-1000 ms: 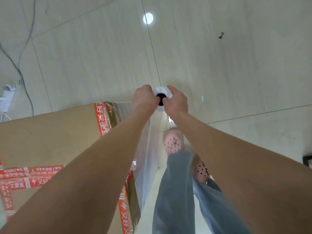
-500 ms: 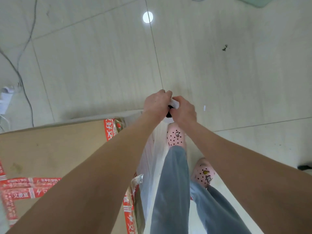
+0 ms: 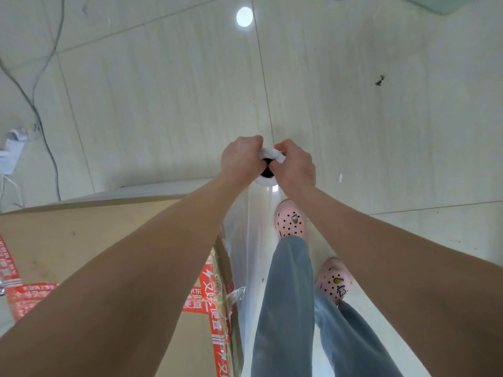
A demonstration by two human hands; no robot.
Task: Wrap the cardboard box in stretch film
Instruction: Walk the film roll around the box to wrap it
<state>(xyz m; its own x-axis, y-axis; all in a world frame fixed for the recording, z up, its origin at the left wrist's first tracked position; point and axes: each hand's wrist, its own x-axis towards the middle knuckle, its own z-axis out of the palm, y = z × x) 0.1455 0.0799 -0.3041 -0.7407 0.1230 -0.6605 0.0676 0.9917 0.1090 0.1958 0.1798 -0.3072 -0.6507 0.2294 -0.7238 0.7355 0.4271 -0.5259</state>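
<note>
A large brown cardboard box (image 3: 89, 240) with red printed tape fills the lower left. A roll of clear stretch film (image 3: 268, 170) stands upright just past the box's right front corner; I see its white top end with a dark core hole. My left hand (image 3: 241, 157) grips the roll's top from the left and my right hand (image 3: 295, 165) grips it from the right. A sheet of film (image 3: 242, 240) runs down from the roll along the box's right side, which is partly covered in film.
I stand on pale floor tiles (image 3: 381, 131), my legs in grey trousers and pink clogs (image 3: 290, 219) right of the box. Cables (image 3: 40, 104) and a white power strip (image 3: 11, 151) lie at the far left. A green object (image 3: 441, 2) sits top right.
I have stepped forward along the box's right side. Both hands carried the roll on past the box's corner, and more of the box's top has come into view.
</note>
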